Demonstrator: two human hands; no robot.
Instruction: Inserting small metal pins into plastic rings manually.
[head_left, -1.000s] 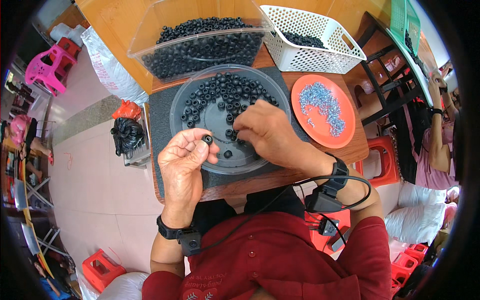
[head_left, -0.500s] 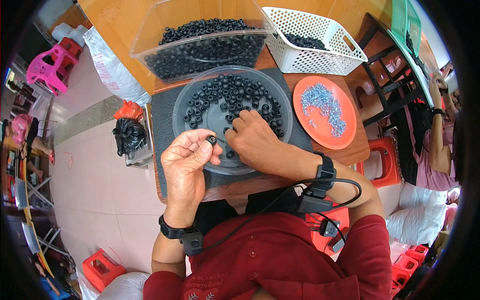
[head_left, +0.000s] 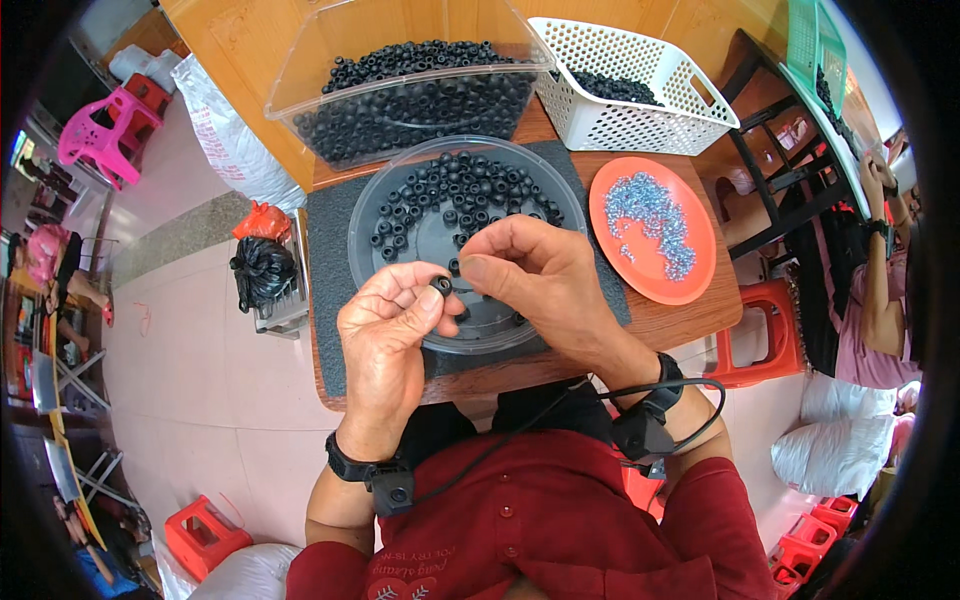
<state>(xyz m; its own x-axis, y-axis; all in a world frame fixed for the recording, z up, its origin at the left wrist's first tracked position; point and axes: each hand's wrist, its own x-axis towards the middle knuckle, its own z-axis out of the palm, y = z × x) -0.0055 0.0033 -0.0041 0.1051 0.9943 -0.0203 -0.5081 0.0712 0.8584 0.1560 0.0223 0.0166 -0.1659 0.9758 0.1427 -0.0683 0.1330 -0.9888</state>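
Observation:
Between the thumb and fingers of my left hand (head_left: pixel 383 335) is a small black ring-like part (head_left: pixel 442 286), its hole facing up. My right hand (head_left: pixel 550 285) hovers just right of it, thumb and forefinger pinched together. Whatever sits in that pinch, if anything, is too small to make out. Both hands are above the near side of a round clear tub (head_left: pixel 425 246), where many loose black parts (head_left: pixel 480 182) lie mostly toward the back. To the right, an orange plate (head_left: pixel 608 250) carries a heap of small bluish, shiny pieces (head_left: pixel 655 215).
Behind the tub stands a clear rectangular bin (head_left: pixel 290 112) full of black parts. A white perforated basket (head_left: pixel 620 128) with more sits to its right. Underneath lies a dark mat (head_left: pixel 335 230) on a wooden table (head_left: pixel 700 300). At far right, another person's arm (head_left: pixel 880 290) reaches to a table.
My right hand has risen from among the loose parts in the tub and come toward my left hand. My left hand, still holding the black part, has shifted slightly right.

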